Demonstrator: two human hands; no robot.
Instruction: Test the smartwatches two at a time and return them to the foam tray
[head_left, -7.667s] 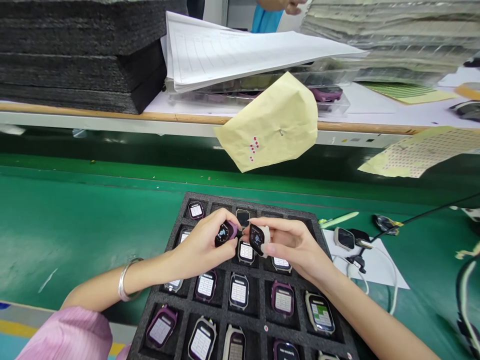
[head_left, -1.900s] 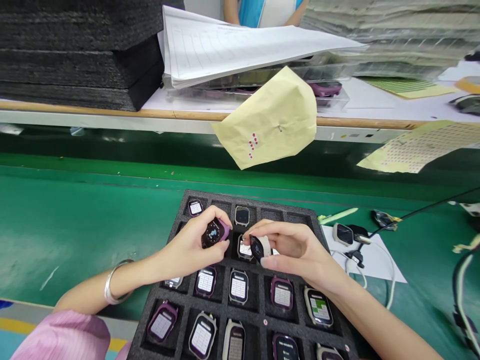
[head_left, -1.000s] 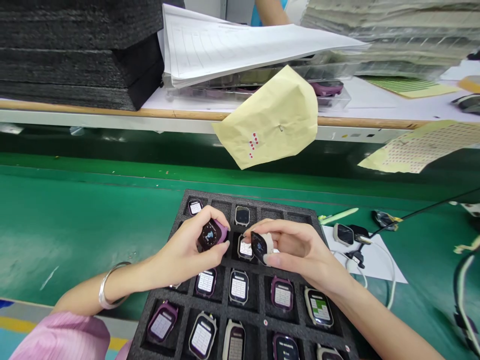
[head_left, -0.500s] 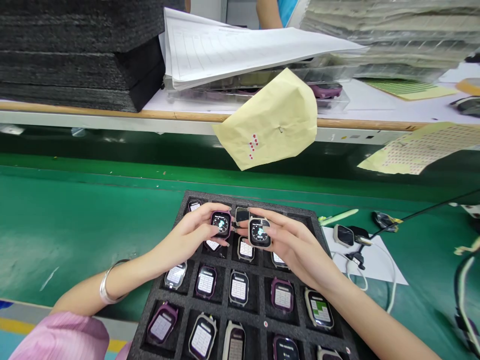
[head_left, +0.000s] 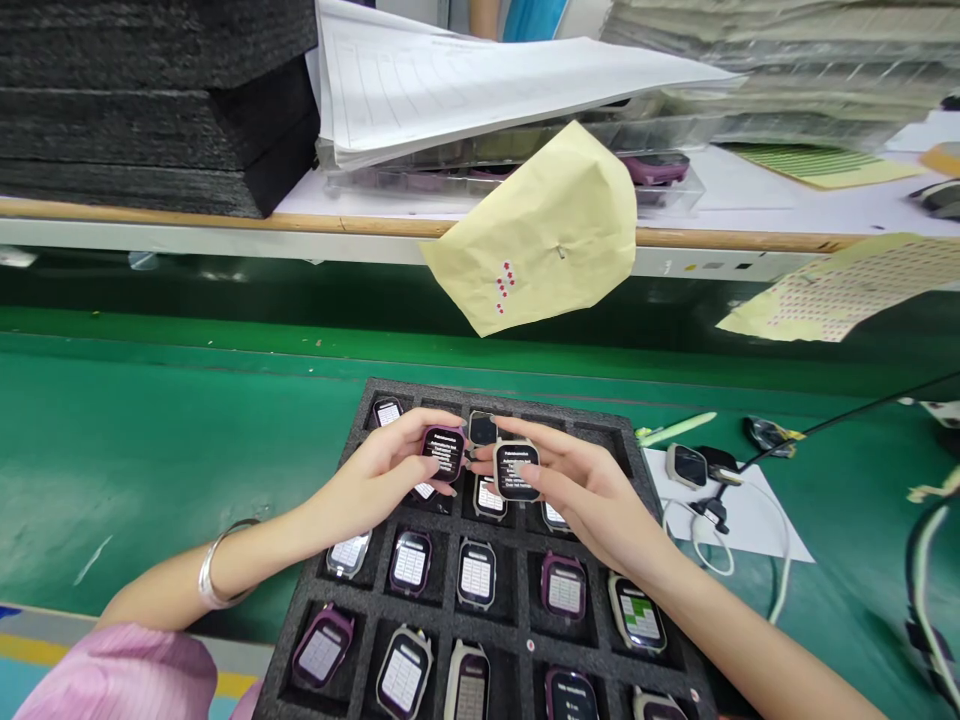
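Observation:
My left hand (head_left: 397, 458) is closed around a purple smartwatch (head_left: 444, 452), its thumb at the screen's lower left. In my right hand (head_left: 574, 470) is a silver-beige smartwatch (head_left: 514, 476), with the thumb on its screen. Both screens show white lines of text on black. The two watches are held side by side, apart, above a black foam tray (head_left: 517, 560). Strapless smartwatches lie in the tray's compartments, among them a purple one (head_left: 564, 586) and a beige one (head_left: 405, 672); most screens are lit. My hands hide part of the upper rows.
Right of the tray, a watch (head_left: 686, 465) and white cables (head_left: 712, 545) lie on white paper. A pale green pen (head_left: 679, 430) is nearby. The shelf above bears black foam stacks (head_left: 150, 130), papers (head_left: 480, 90) and a hanging yellow envelope (head_left: 540, 240). Part of another person shows behind.
Both held watches' screens have switched from a dial with a bluish figure to a text list. My hands have stayed nearly in place; the view has shifted slightly.

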